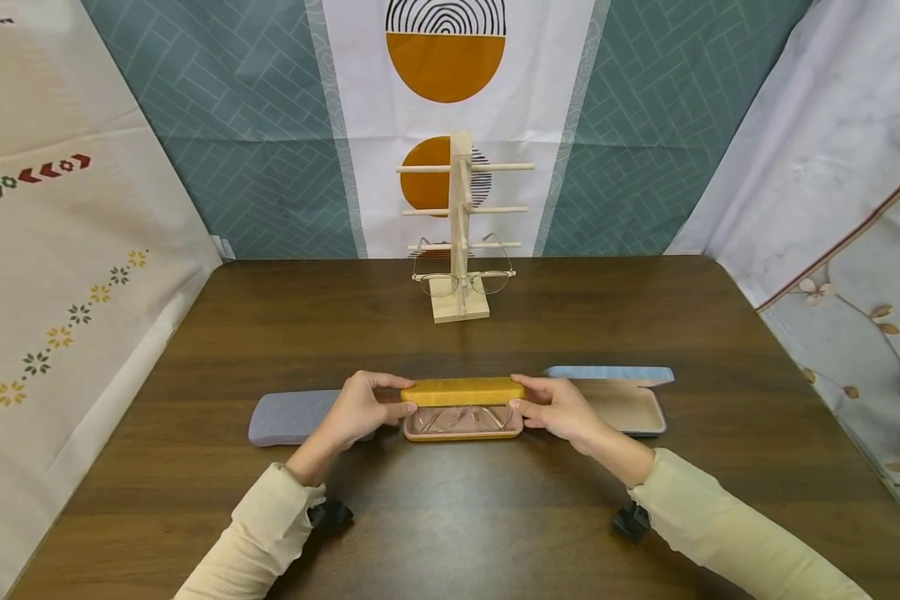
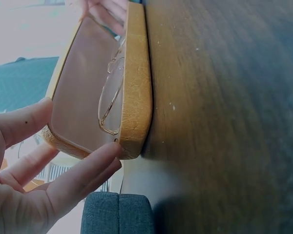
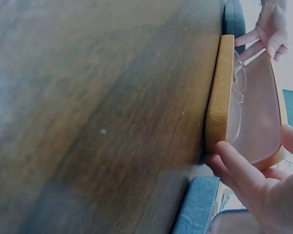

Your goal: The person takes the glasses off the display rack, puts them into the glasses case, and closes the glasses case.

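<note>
A mustard-yellow glasses case (image 1: 462, 390) lies in the middle of the table, its lid raised and its pink lining showing. Thin-framed eyeglasses (image 2: 110, 102) rest inside the lower half. At the case's left end, my left hand (image 1: 363, 408) grips it, thumb on the lid's rim and fingers near the hinge corner. The opposite end is held by my right hand (image 1: 558, 406), its thumb likewise at the lid's edge and its fingers at the corner, as the right wrist view shows.
To the left lies a closed grey-blue glasses case (image 1: 288, 418), partly behind the left hand. An opened light-blue case (image 1: 630, 408) with beige lining sits on the right. Behind stands a wooden rack (image 1: 461, 208) with another pair of eyeglasses (image 1: 441, 286) on its lowest pegs.
</note>
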`<act>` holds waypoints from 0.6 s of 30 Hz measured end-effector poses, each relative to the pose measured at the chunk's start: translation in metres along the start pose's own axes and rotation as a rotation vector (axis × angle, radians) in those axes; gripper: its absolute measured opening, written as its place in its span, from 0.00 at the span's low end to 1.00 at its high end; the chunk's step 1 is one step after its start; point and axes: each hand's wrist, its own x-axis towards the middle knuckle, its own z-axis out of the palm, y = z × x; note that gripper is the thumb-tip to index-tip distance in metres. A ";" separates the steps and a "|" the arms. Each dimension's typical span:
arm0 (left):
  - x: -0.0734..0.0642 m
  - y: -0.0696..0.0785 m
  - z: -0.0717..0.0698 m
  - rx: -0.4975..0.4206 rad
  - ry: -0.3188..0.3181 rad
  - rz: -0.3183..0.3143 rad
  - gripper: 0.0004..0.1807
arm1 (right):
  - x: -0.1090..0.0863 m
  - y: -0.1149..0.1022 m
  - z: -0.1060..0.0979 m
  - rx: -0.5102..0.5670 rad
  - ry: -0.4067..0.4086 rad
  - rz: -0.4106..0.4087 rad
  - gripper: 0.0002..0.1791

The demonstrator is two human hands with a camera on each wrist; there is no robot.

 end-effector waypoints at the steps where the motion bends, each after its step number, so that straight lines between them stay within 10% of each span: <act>1: 0.000 0.000 0.001 -0.014 -0.006 -0.005 0.18 | 0.000 0.000 0.000 -0.004 -0.002 0.002 0.28; 18: -0.007 -0.001 0.005 0.033 -0.003 -0.002 0.18 | -0.001 0.002 -0.003 -0.035 -0.016 -0.014 0.29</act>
